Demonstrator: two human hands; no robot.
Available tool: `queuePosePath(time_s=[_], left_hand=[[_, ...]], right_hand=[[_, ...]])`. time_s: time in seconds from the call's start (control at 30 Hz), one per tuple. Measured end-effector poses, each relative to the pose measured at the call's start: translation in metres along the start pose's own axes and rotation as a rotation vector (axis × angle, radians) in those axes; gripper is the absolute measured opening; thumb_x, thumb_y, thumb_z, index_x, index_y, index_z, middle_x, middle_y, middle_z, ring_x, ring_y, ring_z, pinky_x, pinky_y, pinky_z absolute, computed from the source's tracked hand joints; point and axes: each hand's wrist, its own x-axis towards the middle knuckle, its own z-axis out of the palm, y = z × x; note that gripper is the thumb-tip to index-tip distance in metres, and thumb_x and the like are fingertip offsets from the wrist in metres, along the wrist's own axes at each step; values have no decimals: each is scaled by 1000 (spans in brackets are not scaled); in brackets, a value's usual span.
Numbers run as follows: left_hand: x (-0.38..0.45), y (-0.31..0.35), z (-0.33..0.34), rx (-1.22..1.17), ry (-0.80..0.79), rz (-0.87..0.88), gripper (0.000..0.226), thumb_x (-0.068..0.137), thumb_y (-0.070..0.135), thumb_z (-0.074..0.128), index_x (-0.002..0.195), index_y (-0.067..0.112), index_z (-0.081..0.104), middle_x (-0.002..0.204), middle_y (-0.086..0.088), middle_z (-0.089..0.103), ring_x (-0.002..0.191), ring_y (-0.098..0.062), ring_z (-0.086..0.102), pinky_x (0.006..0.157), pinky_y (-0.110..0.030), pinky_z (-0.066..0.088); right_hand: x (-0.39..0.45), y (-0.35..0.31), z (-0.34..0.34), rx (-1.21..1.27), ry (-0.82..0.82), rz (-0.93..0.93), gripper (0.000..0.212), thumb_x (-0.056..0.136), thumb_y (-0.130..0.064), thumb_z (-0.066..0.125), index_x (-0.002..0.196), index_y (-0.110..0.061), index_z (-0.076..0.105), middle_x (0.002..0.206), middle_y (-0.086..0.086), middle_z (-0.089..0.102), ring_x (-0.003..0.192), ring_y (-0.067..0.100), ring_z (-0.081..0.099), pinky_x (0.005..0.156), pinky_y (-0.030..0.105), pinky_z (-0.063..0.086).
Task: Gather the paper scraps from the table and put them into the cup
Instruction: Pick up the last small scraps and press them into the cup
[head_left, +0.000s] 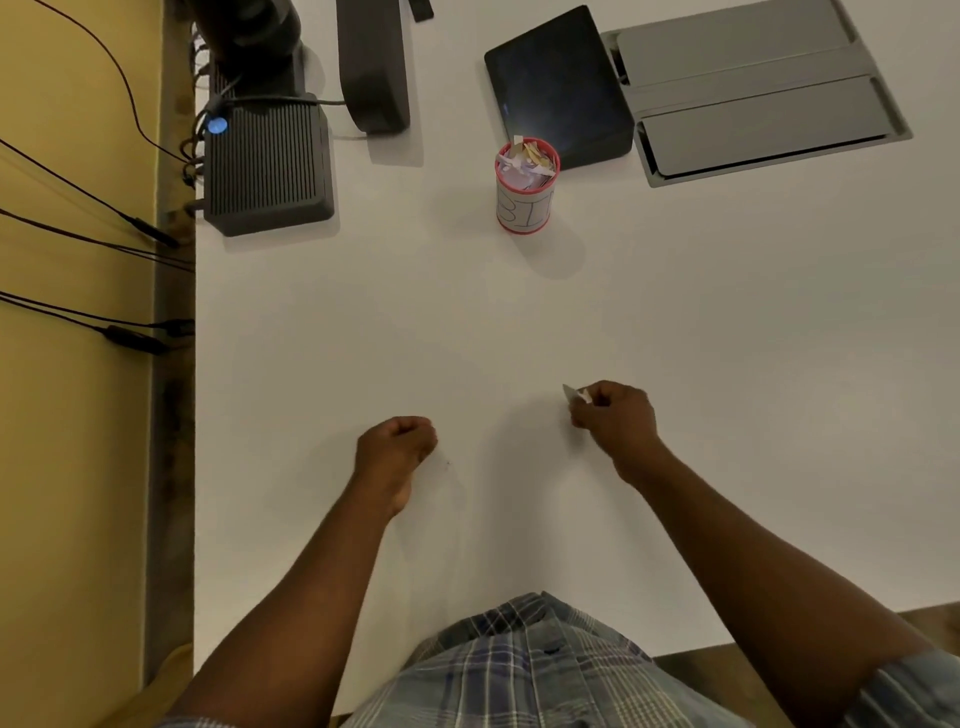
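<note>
Head view: the right hand (615, 415) pinches a paper scrap (575, 394) low over the surface (467, 322); the left hand (397, 449) is fisted, holding nothing visible. Carry the scrap over the nearly full cup (525, 185), releasing low inside its rim.

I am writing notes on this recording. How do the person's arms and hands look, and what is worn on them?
Both hands, the left hand and the right hand, are bare: no gloves, rings, watch or bands are visible. The forearms are bare too. A short plaid sleeve in blue, grey and white shows at the right upper arm, matching the plaid shirt.
</note>
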Motion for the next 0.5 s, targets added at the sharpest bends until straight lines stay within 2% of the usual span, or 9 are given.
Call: queuePosePath(time_s=[0.1, 0.17, 0.23, 0.3, 0.37, 0.43, 0.5], left_hand=[[3, 13, -12, -368, -11, -101, 16, 79, -11, 62, 78, 4, 64, 64, -5, 70, 66, -16, 66, 62, -21, 57], [5, 16, -19, -399, -14, -97, 16, 80, -10, 62, 78, 5, 63, 62, -3, 70, 66, -15, 66, 62, -21, 57], [6, 15, -22, -151, -38, -23, 15, 78, -7, 65, 80, 8, 68, 68, -3, 71, 70, -17, 66, 65, -24, 57], [5, 7, -22, 314, -62, 138, 18, 76, -1, 68, 81, 16, 72, 74, -1, 71, 70, -15, 66, 66, -22, 54], [1, -5, -17, 746, -86, 378, 19, 79, 5, 67, 85, 22, 73, 79, 6, 70, 69, -8, 65, 67, -14, 49], [-3, -15, -13, 977, -132, 560, 17, 83, 7, 63, 93, 16, 74, 88, 6, 69, 74, -5, 63, 73, -12, 47], [-4, -25, -13, 1056, -186, 613, 12, 86, 7, 61, 92, 7, 71, 99, -1, 70, 83, -9, 63, 80, -17, 47]], right_hand=[[-1, -1, -7, 259, -78, 49, 11, 81, -7, 71, 71, -9, 65, 71, 5, 66, 70, 19, 65, 70, 26, 52], [-2, -1, -9, 382, -111, 88, 9, 81, 0, 69, 74, -3, 64, 77, 10, 64, 72, 18, 63, 73, 24, 54], [-3, 0, -10, 401, -131, 102, 8, 81, 2, 69, 75, -1, 64, 78, 11, 63, 72, 17, 63, 72, 22, 54], [-6, 2, -7, 366, -146, 103, 7, 81, 2, 69, 76, -2, 65, 75, 9, 63, 69, 16, 63, 71, 22, 55], [-9, 5, -2, 317, -161, 107, 7, 82, 1, 68, 76, -2, 66, 74, 8, 64, 69, 18, 63, 75, 27, 56], [-11, 8, 3, 277, -168, 124, 7, 81, 0, 68, 75, -3, 66, 73, 9, 65, 69, 19, 63, 78, 32, 54], [-12, 11, 8, 255, -170, 147, 8, 81, -1, 69, 74, -5, 66, 72, 8, 65, 68, 18, 63, 76, 32, 54]])
